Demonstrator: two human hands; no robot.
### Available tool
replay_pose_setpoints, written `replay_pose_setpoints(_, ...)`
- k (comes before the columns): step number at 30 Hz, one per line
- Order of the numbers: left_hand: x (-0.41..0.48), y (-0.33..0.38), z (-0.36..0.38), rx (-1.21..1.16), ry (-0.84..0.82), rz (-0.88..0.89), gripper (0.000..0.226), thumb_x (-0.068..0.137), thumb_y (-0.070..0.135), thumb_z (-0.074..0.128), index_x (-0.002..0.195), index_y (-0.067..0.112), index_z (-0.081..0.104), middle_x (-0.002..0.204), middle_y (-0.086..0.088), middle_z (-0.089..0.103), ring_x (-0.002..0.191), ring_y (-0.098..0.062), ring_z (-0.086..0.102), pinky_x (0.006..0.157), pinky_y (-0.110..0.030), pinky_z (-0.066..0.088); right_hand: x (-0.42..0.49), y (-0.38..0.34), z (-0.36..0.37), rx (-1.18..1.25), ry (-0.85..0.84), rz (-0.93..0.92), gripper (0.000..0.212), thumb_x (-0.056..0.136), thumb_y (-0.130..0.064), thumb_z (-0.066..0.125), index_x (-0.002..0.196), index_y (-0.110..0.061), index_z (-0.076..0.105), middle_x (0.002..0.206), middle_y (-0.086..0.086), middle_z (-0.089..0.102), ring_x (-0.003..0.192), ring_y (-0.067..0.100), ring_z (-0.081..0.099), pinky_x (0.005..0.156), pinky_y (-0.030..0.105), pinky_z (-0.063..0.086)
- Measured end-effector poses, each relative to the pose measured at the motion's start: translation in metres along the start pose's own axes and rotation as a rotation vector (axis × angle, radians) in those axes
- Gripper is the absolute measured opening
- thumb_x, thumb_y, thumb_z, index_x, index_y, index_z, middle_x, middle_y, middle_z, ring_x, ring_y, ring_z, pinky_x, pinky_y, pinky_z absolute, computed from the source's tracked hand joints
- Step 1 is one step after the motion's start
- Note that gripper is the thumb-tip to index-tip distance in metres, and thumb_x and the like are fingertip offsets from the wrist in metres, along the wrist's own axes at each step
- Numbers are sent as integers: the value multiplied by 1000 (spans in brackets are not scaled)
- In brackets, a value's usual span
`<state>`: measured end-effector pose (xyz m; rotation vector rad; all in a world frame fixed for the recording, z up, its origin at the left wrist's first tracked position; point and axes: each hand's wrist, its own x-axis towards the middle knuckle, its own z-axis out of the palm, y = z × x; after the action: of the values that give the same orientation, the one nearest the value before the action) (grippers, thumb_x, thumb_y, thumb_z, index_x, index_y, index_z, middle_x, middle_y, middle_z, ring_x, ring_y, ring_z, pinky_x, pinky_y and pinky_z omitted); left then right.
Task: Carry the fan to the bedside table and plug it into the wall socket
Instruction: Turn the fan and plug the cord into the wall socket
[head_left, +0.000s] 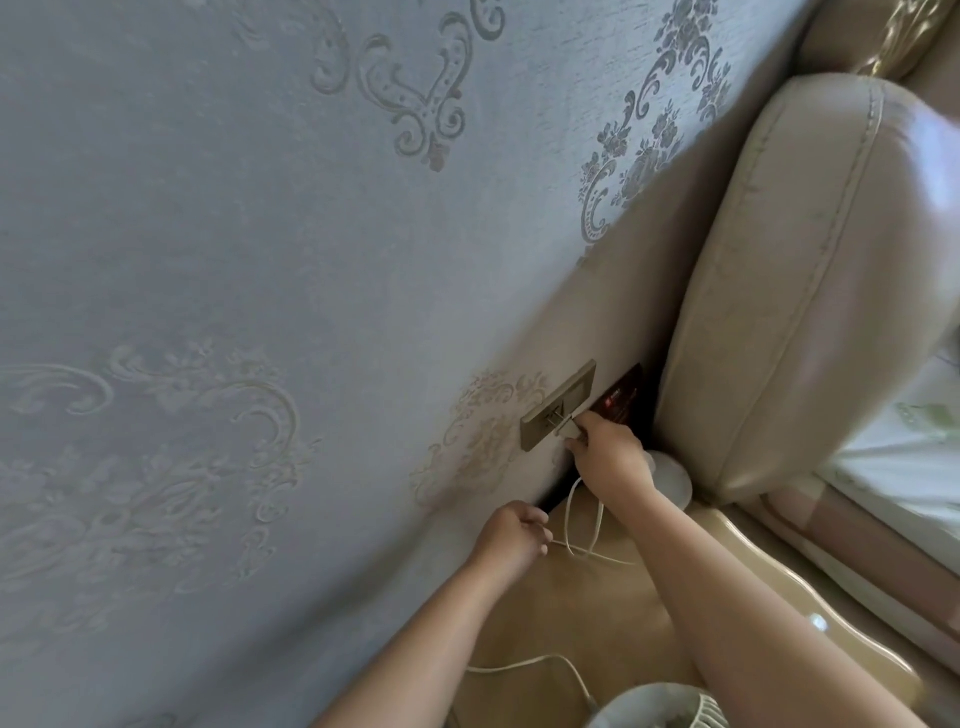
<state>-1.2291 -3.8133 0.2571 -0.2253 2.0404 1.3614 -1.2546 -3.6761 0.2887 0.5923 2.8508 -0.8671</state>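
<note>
Fingers, right hand (610, 457): pinched together on the plug (566, 427), thumb and forefinger on its white body; prongs meet the face of the wall socket (558, 408); how deep they sit, cannot tell.
Fingers, left hand (511, 535): curled shut around the cable (582, 525), just below the wall socket and close to the wall.
Wall socket: tan plate on the patterned wallpaper (260, 312), tilted in this view; a dark panel with red markings (621, 402) sits just beside it, toward the headboard.
Cable: white, runs from the plug down past the right wrist, loops on the desk (571, 613) below the wall socket, then trails on toward the fan.
Fan (660, 709): white, grille partly visible at the bottom edge, standing on the desk, well below the wall socket; most of it is out of view.
Desk: glossy beige bedside top with a curved edge, directly under the wall socket.
Headboard (789, 291): cream padded, to the side of the wall socket past the dark panel.
Round white object (672, 480): at the back of the desk behind the right hand, between wall socket and headboard; identity unclear.
</note>
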Motion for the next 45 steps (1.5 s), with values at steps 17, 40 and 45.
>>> replay_pose_setpoints(17,-2,-3,1,106,3,-2,27,91,7,31,100,14,55,74,9,58,68,-7,56,65,-12,42,5,-2,2,92,-23,-29,28,96,-24,47,117,-7,54,103,15,66,81,26,58,62,28,42)
replay_pose_setpoints(40,3,-9,7,66,-18,-3,34,91,5,34,118,5,55,79,9,57,80,-11,56,66,-11,41,16,-24,5,-81,-43,-6,15,87,-1,47,99,1,56,97,17,64,86,31,62,60,29,41)
replay_pose_setpoints(45,-5,2,6,80,2,-2,37,89,6,35,120,8,55,85,7,60,88,-13,59,76,-18,45,16,-24,6,-83,-28,8,19,88,1,45,105,0,55,101,17,63,86,30,61,59,30,41)
